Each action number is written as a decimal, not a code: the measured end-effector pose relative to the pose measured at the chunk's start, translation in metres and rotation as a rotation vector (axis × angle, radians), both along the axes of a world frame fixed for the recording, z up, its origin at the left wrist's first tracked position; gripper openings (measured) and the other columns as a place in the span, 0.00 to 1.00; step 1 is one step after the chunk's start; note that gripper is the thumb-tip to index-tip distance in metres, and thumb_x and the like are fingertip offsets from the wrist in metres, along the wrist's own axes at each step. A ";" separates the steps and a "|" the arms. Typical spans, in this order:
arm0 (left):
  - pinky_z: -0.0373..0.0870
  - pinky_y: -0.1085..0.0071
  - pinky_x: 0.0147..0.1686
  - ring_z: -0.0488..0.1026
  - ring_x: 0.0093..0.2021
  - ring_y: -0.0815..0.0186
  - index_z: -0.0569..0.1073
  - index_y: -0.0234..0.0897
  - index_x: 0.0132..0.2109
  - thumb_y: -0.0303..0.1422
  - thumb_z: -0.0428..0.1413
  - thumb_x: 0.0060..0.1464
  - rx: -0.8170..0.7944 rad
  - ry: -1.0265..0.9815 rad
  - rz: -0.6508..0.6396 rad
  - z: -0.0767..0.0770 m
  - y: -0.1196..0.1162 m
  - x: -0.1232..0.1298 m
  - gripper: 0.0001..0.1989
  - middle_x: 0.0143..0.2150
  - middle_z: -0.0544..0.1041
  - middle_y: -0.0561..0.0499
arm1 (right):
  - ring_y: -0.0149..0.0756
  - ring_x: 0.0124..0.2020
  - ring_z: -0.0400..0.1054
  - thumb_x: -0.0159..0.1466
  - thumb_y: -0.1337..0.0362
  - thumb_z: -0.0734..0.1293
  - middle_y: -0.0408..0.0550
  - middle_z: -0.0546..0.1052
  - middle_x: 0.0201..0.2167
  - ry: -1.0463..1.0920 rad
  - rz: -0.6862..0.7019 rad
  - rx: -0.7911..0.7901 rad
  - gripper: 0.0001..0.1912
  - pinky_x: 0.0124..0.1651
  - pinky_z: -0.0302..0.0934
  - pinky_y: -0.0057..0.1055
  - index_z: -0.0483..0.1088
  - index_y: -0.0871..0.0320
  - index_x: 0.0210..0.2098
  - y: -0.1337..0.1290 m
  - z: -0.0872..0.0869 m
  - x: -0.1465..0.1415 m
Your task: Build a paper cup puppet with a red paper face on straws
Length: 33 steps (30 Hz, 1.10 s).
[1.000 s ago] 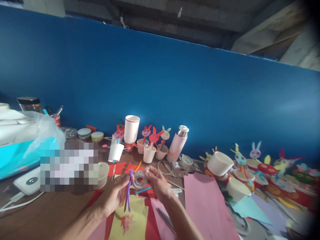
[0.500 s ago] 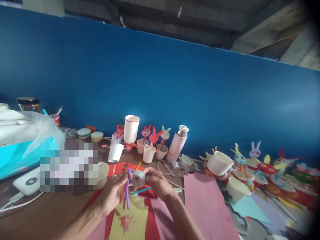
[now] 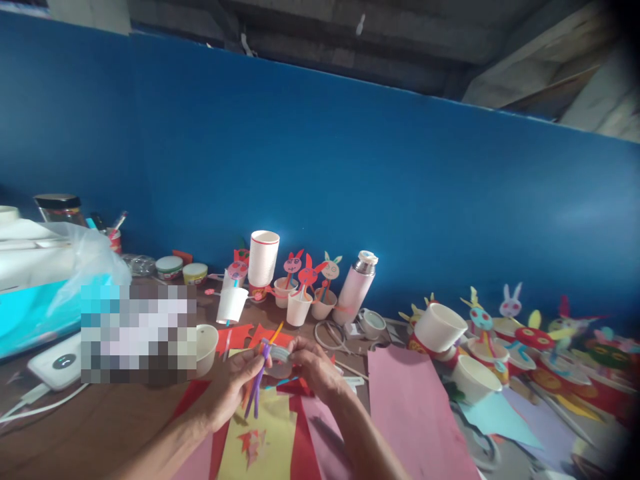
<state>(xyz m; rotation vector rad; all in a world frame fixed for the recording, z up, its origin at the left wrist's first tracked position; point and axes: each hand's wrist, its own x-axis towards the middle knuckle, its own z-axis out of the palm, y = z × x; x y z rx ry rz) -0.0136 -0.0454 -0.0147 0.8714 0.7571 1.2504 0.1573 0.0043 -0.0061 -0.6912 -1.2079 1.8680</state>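
Observation:
My left hand (image 3: 239, 381) is closed on a bent purple strip (image 3: 257, 387) whose two ends hang down; an orange piece shows behind it. My right hand (image 3: 314, 365) pinches a roll of clear tape (image 3: 279, 353) at its right side. The roll touches or nearly touches the purple strip between the two hands. Below them lie yellow paper (image 3: 273, 443) with small orange and pink scraps (image 3: 253, 445) on it, and red paper (image 3: 304, 447). A blue stick (image 3: 283, 384) is partly hidden behind my hands.
Paper cups with rabbit faces (image 3: 299, 308) and a pink thermos (image 3: 354, 293) stand at the back. More cup figures (image 3: 483, 347) are at the right, beside pink paper (image 3: 415, 407). A white power bank (image 3: 57, 363) and a plastic bag (image 3: 90, 257) lie left.
The tape roll has tilted so its face shows less, and it sits closer to the purple strip. My left hand has shifted slightly right with the strip.

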 end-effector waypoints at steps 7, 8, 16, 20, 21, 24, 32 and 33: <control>0.69 0.66 0.38 0.72 0.38 0.61 0.75 0.36 0.31 0.34 0.57 0.49 0.000 -0.057 -0.039 0.005 0.001 0.000 0.06 0.32 0.74 0.51 | 0.28 0.21 0.64 0.45 0.70 0.64 0.41 0.69 0.20 0.030 0.037 -0.006 0.07 0.28 0.60 0.28 0.67 0.61 0.26 0.001 -0.001 0.001; 0.69 0.67 0.37 0.72 0.37 0.61 0.75 0.36 0.31 0.34 0.57 0.49 0.002 -0.061 -0.033 0.006 0.001 0.000 0.06 0.32 0.74 0.51 | 0.28 0.21 0.64 0.45 0.70 0.64 0.40 0.69 0.20 0.034 0.040 -0.006 0.07 0.28 0.60 0.28 0.67 0.61 0.27 0.001 -0.001 0.001; 0.66 0.70 0.36 0.72 0.34 0.63 0.75 0.36 0.30 0.37 0.57 0.49 0.017 0.093 -0.022 0.007 -0.001 -0.002 0.09 0.30 0.75 0.51 | 0.30 0.24 0.65 0.49 0.64 0.67 0.41 0.69 0.22 -0.003 0.030 0.016 0.08 0.30 0.61 0.30 0.66 0.61 0.27 0.000 -0.001 0.000; 0.63 0.73 0.35 0.70 0.34 0.63 0.75 0.36 0.29 0.39 0.57 0.48 0.054 0.276 -0.015 0.016 -0.003 -0.001 0.11 0.30 0.75 0.52 | 0.29 0.23 0.66 0.50 0.60 0.71 0.41 0.69 0.22 -0.055 0.006 0.057 0.13 0.30 0.60 0.29 0.66 0.61 0.27 -0.002 0.000 -0.002; 0.63 0.73 0.35 0.70 0.33 0.63 0.75 0.36 0.29 0.40 0.57 0.48 0.063 0.299 -0.013 0.018 -0.004 -0.001 0.11 0.30 0.75 0.52 | 0.28 0.23 0.66 0.49 0.59 0.71 0.41 0.69 0.22 -0.061 -0.001 0.067 0.14 0.30 0.60 0.28 0.66 0.61 0.27 -0.002 0.000 -0.002; 0.63 0.73 0.34 0.70 0.33 0.63 0.75 0.36 0.29 0.40 0.56 0.48 0.055 0.303 -0.002 0.017 -0.003 -0.001 0.11 0.29 0.75 0.52 | 0.27 0.23 0.65 0.49 0.57 0.72 0.41 0.70 0.22 -0.044 -0.016 0.081 0.16 0.29 0.59 0.26 0.66 0.61 0.27 -0.001 -0.001 -0.003; 0.64 0.69 0.42 0.71 0.37 0.62 0.73 0.37 0.32 0.39 0.53 0.52 0.065 0.221 0.043 0.000 0.003 -0.002 0.10 0.32 0.74 0.52 | 0.28 0.26 0.65 0.49 0.57 0.71 0.41 0.71 0.26 0.076 0.003 0.032 0.16 0.32 0.59 0.27 0.64 0.58 0.30 -0.002 -0.002 -0.004; 0.64 0.70 0.41 0.71 0.37 0.63 0.73 0.37 0.32 0.39 0.53 0.52 0.065 0.229 0.052 0.001 0.003 -0.002 0.10 0.32 0.74 0.51 | 0.28 0.26 0.65 0.49 0.59 0.71 0.41 0.71 0.25 0.077 0.012 0.022 0.15 0.32 0.59 0.27 0.65 0.58 0.30 -0.002 -0.002 -0.004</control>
